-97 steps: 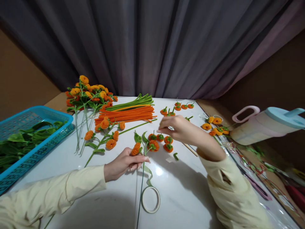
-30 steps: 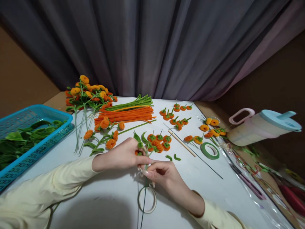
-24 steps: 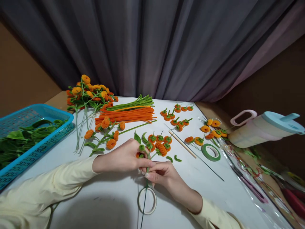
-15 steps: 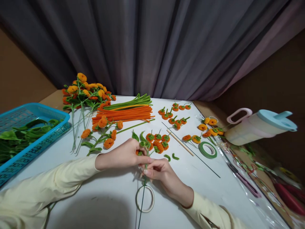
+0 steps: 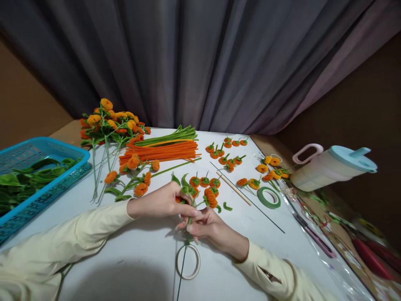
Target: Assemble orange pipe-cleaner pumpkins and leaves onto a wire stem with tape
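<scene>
Both hands meet near the front middle of the white table, pinching a thin green wired stem (image 5: pixel 188 236). My left hand (image 5: pixel 171 202) is closed on its upper part, just below small green buds (image 5: pixel 187 190) and an orange flower (image 5: pixel 210 197) at the top. My right hand (image 5: pixel 209 228) is closed on the stem a little lower, its fingertips touching those of my left hand. The dark wire runs down from my fingers across a roll of pale tape (image 5: pixel 188 262). Whether the tape's end is between my fingers cannot be made out.
Blue basket (image 5: pixel 46 196) of green leaves at left; finished orange flowers (image 5: pixel 109 119), orange pipe cleaners (image 5: pixel 163 150) and green ones (image 5: pixel 175 136) behind. Small flower heads (image 5: pixel 230 163), a wooden stick (image 5: pixel 234 189), green tape (image 5: pixel 268 197), scissors (image 5: pixel 316 238) and a tumbler (image 5: pixel 332 167) at right.
The view has shifted slightly. The orange flower at the top of the held stem has turned and tilted, and my right hand's fingers have moved round the stem. Both hands keep their hold.
</scene>
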### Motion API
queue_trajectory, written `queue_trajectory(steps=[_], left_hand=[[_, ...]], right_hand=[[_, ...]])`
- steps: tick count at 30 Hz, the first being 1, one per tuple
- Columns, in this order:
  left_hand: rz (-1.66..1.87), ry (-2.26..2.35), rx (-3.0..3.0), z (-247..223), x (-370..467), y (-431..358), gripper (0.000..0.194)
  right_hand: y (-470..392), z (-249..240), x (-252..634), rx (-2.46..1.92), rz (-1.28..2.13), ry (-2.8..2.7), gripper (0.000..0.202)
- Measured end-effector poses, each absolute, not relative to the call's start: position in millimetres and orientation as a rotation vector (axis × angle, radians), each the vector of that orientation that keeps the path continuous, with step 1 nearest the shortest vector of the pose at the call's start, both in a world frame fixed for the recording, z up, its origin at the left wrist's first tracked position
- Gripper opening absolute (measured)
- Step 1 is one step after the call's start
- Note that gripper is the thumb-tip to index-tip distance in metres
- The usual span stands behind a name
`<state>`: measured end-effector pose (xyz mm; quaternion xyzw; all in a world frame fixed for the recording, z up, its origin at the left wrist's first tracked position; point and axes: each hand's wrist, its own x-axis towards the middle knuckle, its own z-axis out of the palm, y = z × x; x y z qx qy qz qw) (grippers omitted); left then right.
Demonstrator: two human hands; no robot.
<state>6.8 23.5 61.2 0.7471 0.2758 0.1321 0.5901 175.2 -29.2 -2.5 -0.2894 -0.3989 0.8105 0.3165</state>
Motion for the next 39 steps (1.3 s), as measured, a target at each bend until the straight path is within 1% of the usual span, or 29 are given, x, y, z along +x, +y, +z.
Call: queue_trajectory(steps=[6,10,18,27,30,35,39], left_hand=[[0.41,0.54,1.795,65,12,21,0.017],[0.448,0.523,1.79,64,12,20,0.015],[0.448,0.573,1.783,54,8,21,0.021],[0.335,0.735,1.849,54,7,27,0.03],[0.307,0.747,1.838,54,7,28,0.031],[0.361,0.788,1.785,58,9,30,0.024],[0.365,0.856,1.703,57,10,30,0.024]], right_hand=[[-18,-1,183,-0.619,2.306,-1.159,0.031],[-19,-4,181,-0.586,2.277,-1.162,0.029],[-19,-9,177,-0.675,2.225,-1.141,0.033],[-17,-6,177,-0.777,2.176,-1.092,0.029],[-17,-7,178,-0.83,2.147,-1.083,0.03],[-17,-12,179,-0.852,2.133,-1.118,0.031],[-17,-13,180,-0.844,2.116,-1.154,0.031]])
